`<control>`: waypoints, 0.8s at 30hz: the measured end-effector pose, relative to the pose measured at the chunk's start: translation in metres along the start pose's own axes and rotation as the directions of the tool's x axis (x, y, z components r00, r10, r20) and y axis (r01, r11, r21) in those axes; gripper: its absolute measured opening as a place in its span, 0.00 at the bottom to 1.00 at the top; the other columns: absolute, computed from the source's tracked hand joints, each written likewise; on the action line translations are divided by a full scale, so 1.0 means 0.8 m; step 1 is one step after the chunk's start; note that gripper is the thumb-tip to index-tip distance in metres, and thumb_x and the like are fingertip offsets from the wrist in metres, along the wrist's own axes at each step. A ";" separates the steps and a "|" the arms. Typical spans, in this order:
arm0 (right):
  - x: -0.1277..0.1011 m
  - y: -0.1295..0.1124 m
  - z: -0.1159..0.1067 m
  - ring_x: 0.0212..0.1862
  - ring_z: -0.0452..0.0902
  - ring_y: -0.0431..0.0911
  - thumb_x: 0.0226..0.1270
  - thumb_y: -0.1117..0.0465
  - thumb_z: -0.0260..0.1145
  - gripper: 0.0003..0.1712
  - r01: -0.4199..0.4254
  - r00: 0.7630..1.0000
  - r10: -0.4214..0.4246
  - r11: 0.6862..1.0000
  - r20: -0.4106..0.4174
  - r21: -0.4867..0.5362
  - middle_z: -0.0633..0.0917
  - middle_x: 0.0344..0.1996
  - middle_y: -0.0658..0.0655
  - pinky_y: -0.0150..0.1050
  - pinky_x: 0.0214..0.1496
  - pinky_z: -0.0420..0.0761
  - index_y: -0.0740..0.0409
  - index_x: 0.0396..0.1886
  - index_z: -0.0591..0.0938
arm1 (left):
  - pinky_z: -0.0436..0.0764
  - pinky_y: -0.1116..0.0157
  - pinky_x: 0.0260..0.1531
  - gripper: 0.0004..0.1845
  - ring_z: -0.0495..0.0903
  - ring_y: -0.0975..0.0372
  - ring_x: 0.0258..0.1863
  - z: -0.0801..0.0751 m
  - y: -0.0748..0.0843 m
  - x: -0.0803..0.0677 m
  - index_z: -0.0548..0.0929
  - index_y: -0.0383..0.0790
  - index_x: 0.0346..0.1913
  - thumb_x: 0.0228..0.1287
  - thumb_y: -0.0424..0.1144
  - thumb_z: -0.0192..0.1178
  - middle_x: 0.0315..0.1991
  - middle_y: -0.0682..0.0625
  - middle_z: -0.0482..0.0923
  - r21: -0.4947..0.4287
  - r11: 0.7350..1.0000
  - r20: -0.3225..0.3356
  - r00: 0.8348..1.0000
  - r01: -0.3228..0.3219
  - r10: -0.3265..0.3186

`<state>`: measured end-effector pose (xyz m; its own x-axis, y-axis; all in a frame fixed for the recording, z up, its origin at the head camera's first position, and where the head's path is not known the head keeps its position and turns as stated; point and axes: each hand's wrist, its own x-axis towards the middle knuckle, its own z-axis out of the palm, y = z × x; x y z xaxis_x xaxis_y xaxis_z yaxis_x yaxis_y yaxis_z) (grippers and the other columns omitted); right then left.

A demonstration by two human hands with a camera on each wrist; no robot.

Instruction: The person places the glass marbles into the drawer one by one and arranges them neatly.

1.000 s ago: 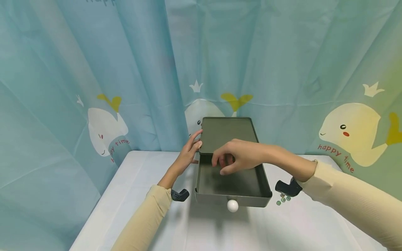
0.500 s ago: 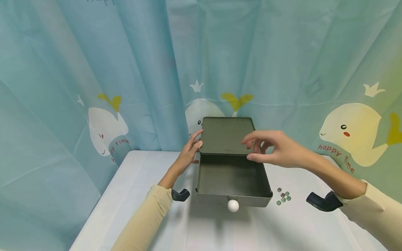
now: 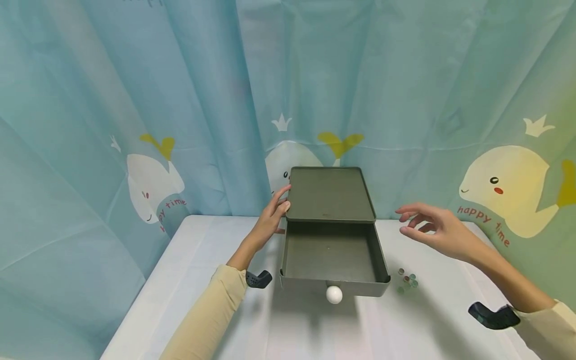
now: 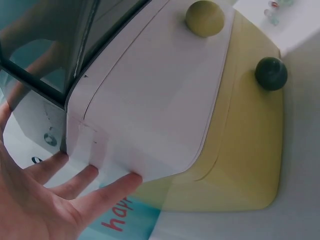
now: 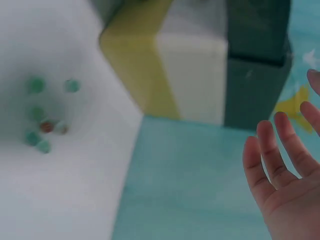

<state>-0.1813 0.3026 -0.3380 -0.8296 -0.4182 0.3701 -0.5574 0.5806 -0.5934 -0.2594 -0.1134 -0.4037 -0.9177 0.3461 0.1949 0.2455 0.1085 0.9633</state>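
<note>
A small drawer cabinet [image 3: 330,192] stands on the table, its dark green top drawer [image 3: 333,287] pulled out towards me. That drawer has a round white knob [image 3: 334,295], and its inside shows a bare floor. My left hand [image 3: 268,220] rests against the cabinet's left side with spread fingers. In the left wrist view the fingertips touch the white middle drawer [image 4: 155,100], above the yellow bottom drawer [image 4: 240,140]. My right hand [image 3: 443,234] hangs in the air right of the cabinet, fingers loosely bent and holding nothing. Several green and reddish marbles [image 3: 407,279] lie below it.
A white cloth covers the table [image 3: 216,240]. Behind it hangs a blue-green curtain [image 3: 405,90] printed with whales, close to the cabinet's back. The open drawer juts out over the table's front part.
From over the open drawer my right hand has moved right, past the cabinet, towards the space above the marbles. The left hand and the drawer have stayed where they were.
</note>
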 end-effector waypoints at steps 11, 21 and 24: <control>-0.043 0.066 0.036 0.41 0.84 0.37 0.67 0.63 0.74 0.20 -0.039 0.999 0.040 0.998 0.030 -0.041 0.86 0.44 0.48 0.33 0.41 0.84 0.48 0.57 0.83 | 0.80 0.34 0.49 0.31 0.60 0.43 0.76 -0.001 0.004 0.003 0.53 0.64 0.82 0.82 0.52 0.44 0.80 0.41 0.51 -0.002 1.000 0.007 1.000 0.005 -0.005; -0.072 0.117 0.075 0.37 0.83 0.36 0.63 0.69 0.75 0.20 -0.067 0.996 0.065 0.997 0.066 0.032 0.86 0.40 0.58 0.36 0.35 0.82 0.60 0.54 0.83 | 0.80 0.33 0.48 0.31 0.61 0.43 0.75 0.000 0.004 0.000 0.54 0.65 0.82 0.81 0.53 0.45 0.80 0.42 0.52 0.008 1.000 0.000 1.000 0.008 -0.008; -0.077 0.127 0.082 0.35 0.82 0.36 0.63 0.67 0.75 0.19 -0.117 0.990 0.115 0.993 0.079 0.031 0.86 0.39 0.56 0.35 0.34 0.80 0.62 0.52 0.83 | 0.80 0.33 0.48 0.30 0.62 0.43 0.75 0.001 0.002 0.000 0.55 0.67 0.81 0.81 0.53 0.46 0.80 0.42 0.53 0.010 1.000 -0.007 1.000 0.007 -0.007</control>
<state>-0.1848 0.3415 -0.4683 -0.8827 -0.4026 0.2423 -0.4550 0.6036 -0.6547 -0.2586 -0.1129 -0.4024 -0.9216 0.3387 0.1895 0.2421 0.1198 0.9628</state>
